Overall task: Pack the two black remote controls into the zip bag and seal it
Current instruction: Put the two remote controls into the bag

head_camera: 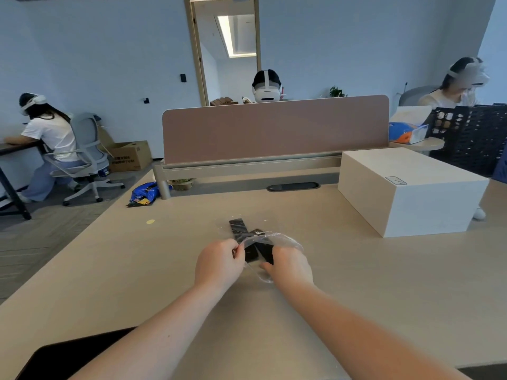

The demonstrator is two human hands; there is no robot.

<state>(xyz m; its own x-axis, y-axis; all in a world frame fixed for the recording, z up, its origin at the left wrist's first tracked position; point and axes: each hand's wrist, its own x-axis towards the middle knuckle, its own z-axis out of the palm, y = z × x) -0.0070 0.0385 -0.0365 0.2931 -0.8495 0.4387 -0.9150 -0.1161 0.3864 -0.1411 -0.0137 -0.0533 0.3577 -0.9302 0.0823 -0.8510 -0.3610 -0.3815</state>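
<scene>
While left hand [219, 260] pinches the zip bag [270, 242] mouth and right hand [290, 263] grips a black remote control [264, 252] half inside, on the desk [356, 283]: hold mouth wide, slide beside the other remote [240, 229].

Two remotes [242, 237] are lying crossed inside the zip bag [270, 241] on the worktop [137, 270], a box [411, 193] sitting behind-right.

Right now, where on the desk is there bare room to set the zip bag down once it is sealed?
Bare desk lies left of the left hand, between it and the yellow spot. More lies right of the right hand, in front of the white box. It is crowded only at the zip bag and remote controls.
</scene>
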